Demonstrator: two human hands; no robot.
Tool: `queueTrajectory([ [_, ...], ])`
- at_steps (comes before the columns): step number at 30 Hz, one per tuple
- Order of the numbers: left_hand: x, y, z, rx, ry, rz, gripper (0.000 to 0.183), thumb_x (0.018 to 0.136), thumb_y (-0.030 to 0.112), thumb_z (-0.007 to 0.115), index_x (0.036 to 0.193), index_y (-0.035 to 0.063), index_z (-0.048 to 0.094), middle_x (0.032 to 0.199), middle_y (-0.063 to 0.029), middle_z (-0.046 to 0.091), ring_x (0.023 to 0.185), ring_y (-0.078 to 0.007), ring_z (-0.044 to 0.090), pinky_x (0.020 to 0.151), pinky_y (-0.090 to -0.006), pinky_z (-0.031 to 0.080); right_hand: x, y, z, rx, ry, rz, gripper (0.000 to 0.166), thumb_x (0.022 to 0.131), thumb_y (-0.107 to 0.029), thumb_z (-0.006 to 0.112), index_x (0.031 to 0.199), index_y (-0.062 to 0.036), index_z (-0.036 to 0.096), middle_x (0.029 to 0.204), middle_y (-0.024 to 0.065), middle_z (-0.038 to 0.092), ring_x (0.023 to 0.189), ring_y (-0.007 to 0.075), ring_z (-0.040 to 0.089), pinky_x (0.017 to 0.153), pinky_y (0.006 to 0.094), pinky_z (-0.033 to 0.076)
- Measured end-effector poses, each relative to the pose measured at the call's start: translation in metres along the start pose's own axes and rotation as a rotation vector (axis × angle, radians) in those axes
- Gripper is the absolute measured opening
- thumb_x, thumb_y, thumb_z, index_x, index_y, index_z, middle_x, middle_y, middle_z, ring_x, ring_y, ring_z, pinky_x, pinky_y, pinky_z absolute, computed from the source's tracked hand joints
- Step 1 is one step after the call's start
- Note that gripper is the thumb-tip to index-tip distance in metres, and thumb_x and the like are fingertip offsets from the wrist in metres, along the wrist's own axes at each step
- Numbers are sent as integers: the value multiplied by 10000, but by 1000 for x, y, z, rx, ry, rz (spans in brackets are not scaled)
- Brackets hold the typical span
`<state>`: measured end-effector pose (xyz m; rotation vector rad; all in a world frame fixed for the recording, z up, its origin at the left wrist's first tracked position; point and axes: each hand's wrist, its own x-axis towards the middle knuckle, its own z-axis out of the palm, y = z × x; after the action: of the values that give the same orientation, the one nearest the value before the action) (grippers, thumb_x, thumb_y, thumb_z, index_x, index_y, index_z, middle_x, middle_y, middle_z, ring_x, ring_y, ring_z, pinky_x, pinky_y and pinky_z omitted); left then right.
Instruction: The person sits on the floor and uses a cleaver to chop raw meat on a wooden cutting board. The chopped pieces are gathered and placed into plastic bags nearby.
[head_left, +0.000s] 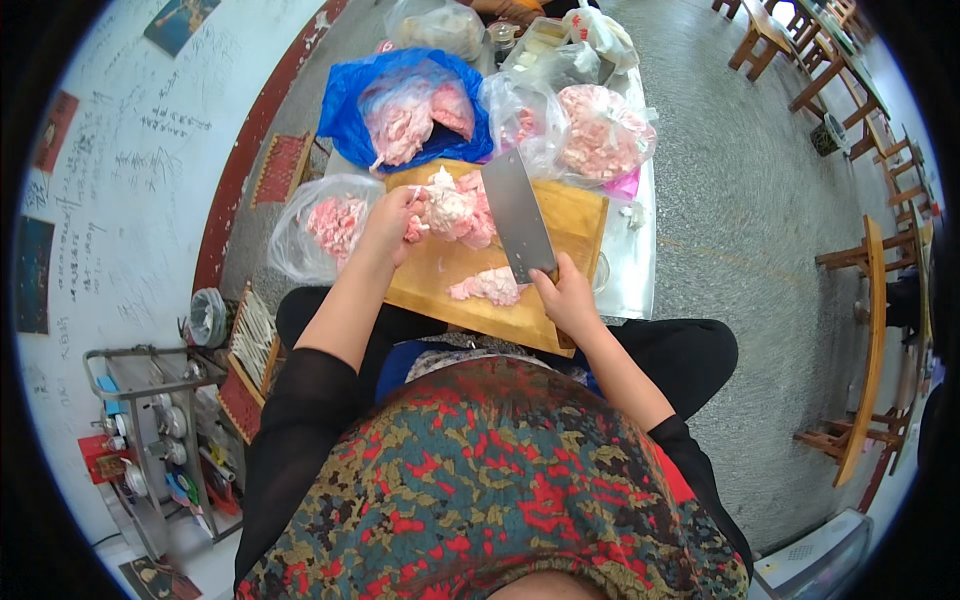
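Observation:
My right hand (564, 294) grips a broad-bladed cleaver (519, 217), its blade pointing away from me over the wooden cutting board (420, 281). Beside the blade, towards the left, lies a pink and white lump of fatty raw meat (459, 208). My left hand (396, 225) holds small pieces of meat at the lump's left edge. A smaller piece of fatty meat (491, 286) rests on the near part of the board, by the cleaver's heel. Left of my left hand sits a clear plastic bag with cut meat (332, 225).
Beyond the board, a blue plastic bag (341, 97) holds large meat pieces. A clear bag of diced meat (600, 135) stands on the metal tabletop (630, 277). Another person's hands (517, 10) show at the far edge. A metal rack (135, 397) stands at lower left.

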<state>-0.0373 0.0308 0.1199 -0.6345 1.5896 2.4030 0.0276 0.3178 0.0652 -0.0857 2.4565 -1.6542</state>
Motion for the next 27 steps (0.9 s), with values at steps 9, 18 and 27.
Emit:
queueTrajectory([
  [9, -9, -51, -86, 116, 224, -111, 194, 859, 138, 427, 894, 12, 571, 584, 28, 424, 423, -94, 379, 377, -260, 292, 34, -76, 3, -359, -260, -250, 273, 880, -202, 633, 993, 17, 514, 766, 228, 636, 738, 436, 613, 651, 462, 473],
  [18, -40, -84, -103, 125, 203, 36, 216, 935, 187, 468, 900, 24, 606, 668, -4, 475, 499, -82, 397, 431, -239, 336, 38, -133, 68, -868, -532, -300, 271, 895, -242, 596, 984, -7, 494, 768, 229, 641, 775, 404, 639, 661, 496, 494],
  [27, -38, -114, -95, 539, 172, 227, 284, 936, 139, 438, 1098, -30, 598, 726, -85, 574, 527, -144, 527, 497, -296, 446, 33, -157, 94, -1195, -639, -387, 174, 869, -121, 560, 975, 2, 499, 830, 196, 669, 777, 354, 674, 621, 459, 520],
])
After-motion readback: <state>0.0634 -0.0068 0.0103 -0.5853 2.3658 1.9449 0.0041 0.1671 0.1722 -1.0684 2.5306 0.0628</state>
